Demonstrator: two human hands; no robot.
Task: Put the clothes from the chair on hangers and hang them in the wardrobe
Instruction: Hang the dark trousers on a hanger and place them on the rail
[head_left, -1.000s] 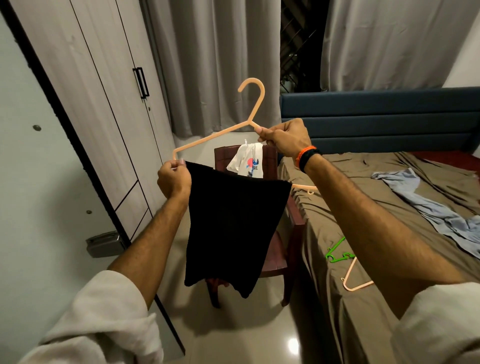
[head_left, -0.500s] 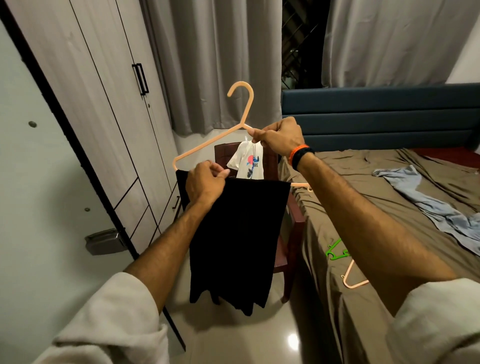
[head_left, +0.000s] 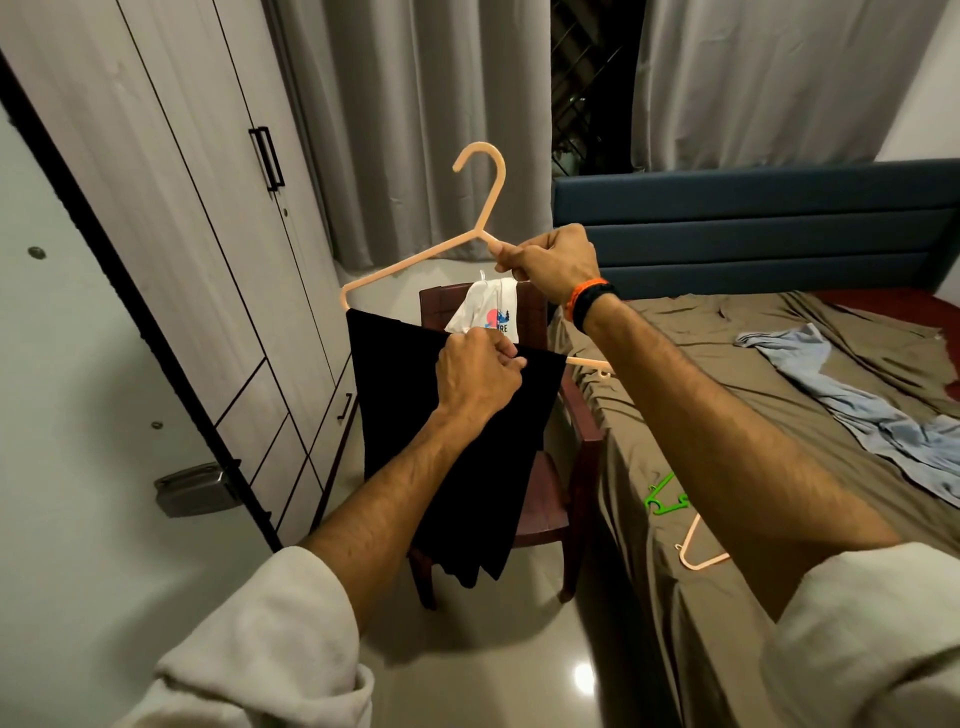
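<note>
Peach plastic hanger (head_left: 415, 260): being held up in mid-air in front of the chair, hook pointing up, its frame tilting down toward the left.
Right hand (head_left: 553, 260): fingers closing around the hanger's upper right arm just below the neck; an orange and black band (head_left: 589, 304) is sitting on the wrist.
Left hand (head_left: 478, 376): fingers pinching the top fold of the black garment at the hanger's lower bar.
Black garment (head_left: 457, 457): draping over the lower bar and hanging straight down, its hem ending in front of the chair seat.
Chair (head_left: 545, 499): dark reddish wood, standing between wardrobe and bed, touching or nearly touching the bed's edge.
White printed shirt (head_left: 491, 312): resting against the chair back, partly hidden behind the hands.
Wardrobe (head_left: 171, 218): pale wood-grain doors standing shut along the left wall, black handles showing, drawers below.
Bed (head_left: 779, 389): lying under a wrinkled olive-brown sheet, dark blue padded headboard (head_left: 753, 228) behind it.
On the bed: a light blue garment (head_left: 857, 410) is sprawling crumpled across the sheet; a green hanger (head_left: 662, 499) and a second peach hanger (head_left: 698, 551) are lying near the bed's near edge, just beside each other.
Curtains (head_left: 415, 104): grey, hanging closed except for a dark gap at the window.
Floor (head_left: 493, 665): glossy pale tile, reflecting a ceiling light.
</note>
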